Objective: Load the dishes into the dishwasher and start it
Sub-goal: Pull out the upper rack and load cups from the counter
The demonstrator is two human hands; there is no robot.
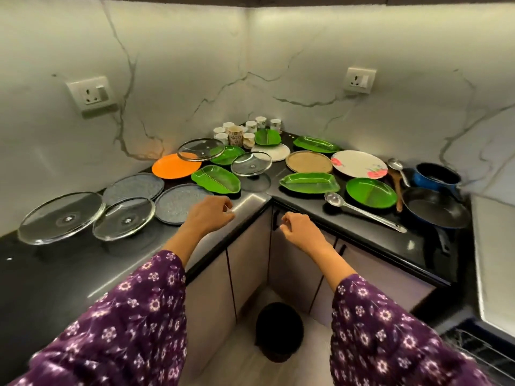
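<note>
Dishes cover a black corner counter (55, 274). My left hand (209, 214) hovers just in front of a green leaf-shaped plate (216, 179) and a grey speckled plate (178, 203), fingers loosely curled, holding nothing. My right hand (298, 228) hangs over the cabinet front below the counter edge, also curled and empty. A steel ladle (362, 211), a round green plate (370, 192) and another green leaf plate (309, 183) lie to its right. Glass lids (61, 217) sit at the left. The dishwasher rack (485, 355) shows at the bottom right corner.
An orange plate (175, 166), a floral white plate (359, 164), a tan plate (308, 162) and several cups (237, 135) fill the back corner. A black frying pan (436, 208) and a blue pot (437, 176) stand at right. A dark bin (278, 331) sits on the floor.
</note>
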